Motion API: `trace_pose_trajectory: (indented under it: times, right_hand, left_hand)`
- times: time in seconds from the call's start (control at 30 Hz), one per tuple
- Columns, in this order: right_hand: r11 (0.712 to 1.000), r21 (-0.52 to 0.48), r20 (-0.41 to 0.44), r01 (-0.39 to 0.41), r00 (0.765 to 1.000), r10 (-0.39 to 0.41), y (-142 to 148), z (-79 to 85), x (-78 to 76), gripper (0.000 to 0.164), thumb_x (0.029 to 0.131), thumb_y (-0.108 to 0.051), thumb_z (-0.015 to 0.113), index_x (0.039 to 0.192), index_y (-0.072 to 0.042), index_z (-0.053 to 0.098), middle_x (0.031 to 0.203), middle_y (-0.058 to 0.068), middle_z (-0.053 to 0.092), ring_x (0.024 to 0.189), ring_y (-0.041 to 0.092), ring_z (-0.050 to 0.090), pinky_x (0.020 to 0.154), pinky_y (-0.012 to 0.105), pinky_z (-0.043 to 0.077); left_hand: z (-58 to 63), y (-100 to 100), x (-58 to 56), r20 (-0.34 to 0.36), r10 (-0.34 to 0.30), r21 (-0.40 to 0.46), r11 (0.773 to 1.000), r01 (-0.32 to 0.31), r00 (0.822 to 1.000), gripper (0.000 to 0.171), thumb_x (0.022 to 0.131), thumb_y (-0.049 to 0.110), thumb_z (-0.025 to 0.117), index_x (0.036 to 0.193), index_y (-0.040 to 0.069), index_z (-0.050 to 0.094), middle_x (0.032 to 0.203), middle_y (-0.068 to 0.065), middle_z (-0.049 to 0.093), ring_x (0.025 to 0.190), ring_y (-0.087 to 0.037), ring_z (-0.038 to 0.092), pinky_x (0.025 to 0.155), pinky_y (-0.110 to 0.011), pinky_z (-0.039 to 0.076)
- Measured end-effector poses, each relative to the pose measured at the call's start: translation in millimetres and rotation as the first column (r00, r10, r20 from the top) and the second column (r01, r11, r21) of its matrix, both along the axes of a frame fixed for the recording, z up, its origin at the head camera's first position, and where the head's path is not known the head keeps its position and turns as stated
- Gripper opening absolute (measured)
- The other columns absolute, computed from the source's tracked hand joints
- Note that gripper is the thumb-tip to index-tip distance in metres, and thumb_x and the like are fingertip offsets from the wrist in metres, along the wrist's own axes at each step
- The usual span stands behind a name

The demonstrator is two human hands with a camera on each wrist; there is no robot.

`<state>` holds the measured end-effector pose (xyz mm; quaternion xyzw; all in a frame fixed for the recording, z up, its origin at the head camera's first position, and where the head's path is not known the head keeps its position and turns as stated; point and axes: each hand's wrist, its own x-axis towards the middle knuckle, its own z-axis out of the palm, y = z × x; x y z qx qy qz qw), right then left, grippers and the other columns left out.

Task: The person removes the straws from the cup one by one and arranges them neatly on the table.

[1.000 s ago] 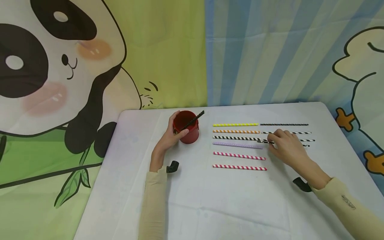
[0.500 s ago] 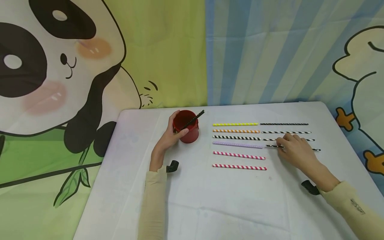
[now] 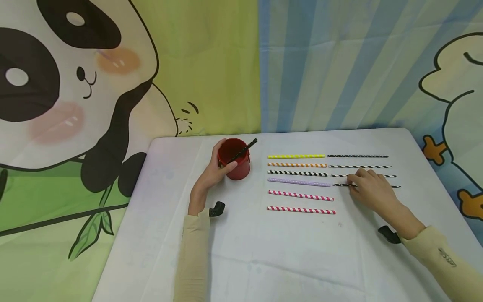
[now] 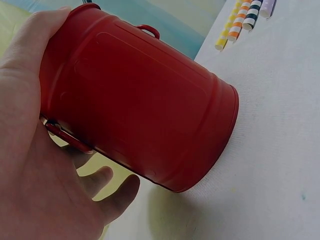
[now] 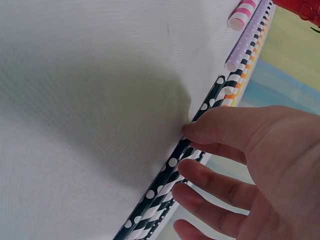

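Observation:
My left hand point(image 3: 212, 175) holds a small red metal bucket point(image 3: 242, 171) at the table's back, thumb at the rim. In the left wrist view the bucket point(image 4: 135, 100) looks tilted, fingers point(image 4: 120, 197) behind it. A black dotted paper straw point(image 3: 249, 146) leans out of the bucket. At the right, my right hand point(image 3: 371, 188) pinches a black straw with white dots point(image 3: 341, 185), which lies on the cloth. The right wrist view has thumb and forefinger on this straw point(image 5: 150, 194), other fingers loosely bent. My hand covers the straw's middle in the head view.
A left column holds yellow point(image 3: 296, 156), orange-striped point(image 3: 297, 165), black-striped point(image 3: 297, 173), lilac point(image 3: 299, 182) and pink-striped straws point(image 3: 301, 195), plus a red-striped one point(image 3: 301, 210). More black-and-white straws point(image 3: 357, 156) form a right column on the white-covered table point(image 3: 286, 256). A printed curtain point(image 3: 222, 67) hangs behind.
My right hand has moved right with the dotted straw, bringing it below the other black-and-white straws, then nudged it slightly left and straighter. My left hand and the bucket have stayed put.

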<state>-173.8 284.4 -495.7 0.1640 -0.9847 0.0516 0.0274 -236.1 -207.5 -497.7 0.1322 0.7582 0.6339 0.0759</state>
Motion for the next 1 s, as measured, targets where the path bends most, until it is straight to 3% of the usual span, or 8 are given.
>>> trace_pose_trajectory:
  times: [0.1, 0.3, 0.5, 0.77, 1.0]
  right_hand:
    - [1.000, 0.017, 0.033, 0.022, 0.999, -0.023, -2.1, 0.8, -1.1, 0.017, 0.087, -0.010, 0.072, 0.104, -0.008, 0.072, 0.101, 0.017, 0.063, 0.090, 0.038, 0.059, 0.073, 0.055, 0.044]
    - [0.999, 0.023, 0.060, 0.042, 0.997, -0.044, -3.8, 2.5, -1.8, 0.017, 0.087, -0.010, 0.072, 0.104, -0.007, 0.071, 0.103, 0.019, 0.063, 0.092, 0.039, 0.059, 0.075, 0.057, 0.045]
    - [0.999, 0.010, 0.058, 0.042, 0.997, -0.042, -2.7, 4.2, -1.8, 0.016, 0.087, -0.010, 0.072, 0.102, -0.007, 0.070, 0.101, 0.019, 0.063, 0.091, 0.040, 0.059, 0.074, 0.057, 0.045]
    - [1.000, -0.021, 0.024, 0.012, 1.000, -0.012, -2.4, 9.5, -0.6, 0.015, 0.086, -0.010, 0.072, 0.100, -0.006, 0.070, 0.100, 0.019, 0.065, 0.090, 0.039, 0.060, 0.073, 0.057, 0.045]
    - [0.998, -0.049, -0.049, -0.032, 0.998, 0.029, -6.4, 16.7, -1.9, 0.018, 0.082, -0.009, 0.078, 0.097, -0.005, 0.068, 0.097, 0.017, 0.064, 0.082, 0.036, 0.060, 0.069, 0.054, 0.047]
  left_hand:
    - [-0.9, -0.8, -0.4, 0.003, -0.006, 0.023, 1.000, 0.006, 1.000, 0.089, 0.093, 0.019, 0.068, 0.160, 0.024, 0.009, 0.157, -0.012, 0.030, 0.147, -0.034, 0.027, 0.118, -0.061, 0.027]
    - [18.2, 2.5, 8.3, 0.027, -0.022, 0.017, 1.000, 0.021, 0.999, 0.087, 0.093, 0.015, 0.066, 0.160, 0.019, 0.010, 0.157, -0.017, 0.029, 0.148, -0.038, 0.025, 0.118, -0.060, 0.028]
    - [-0.9, -0.1, -0.6, 0.016, -0.002, -0.005, 1.000, 0.002, 1.000, 0.089, 0.094, 0.017, 0.067, 0.160, 0.027, 0.009, 0.157, -0.010, 0.030, 0.147, -0.029, 0.027, 0.117, -0.059, 0.030]
    - [-2.4, 0.1, 0.2, 0.002, 0.010, -0.004, 1.000, -0.010, 1.000, 0.088, 0.092, 0.027, 0.070, 0.159, 0.031, 0.012, 0.155, -0.005, 0.033, 0.145, -0.024, 0.030, 0.116, -0.057, 0.032]
    - [-2.1, 0.7, -0.6, 0.012, 0.004, 0.007, 1.000, -0.004, 1.000, 0.088, 0.093, 0.019, 0.067, 0.160, 0.029, 0.010, 0.157, -0.009, 0.030, 0.147, -0.029, 0.026, 0.117, -0.059, 0.030]
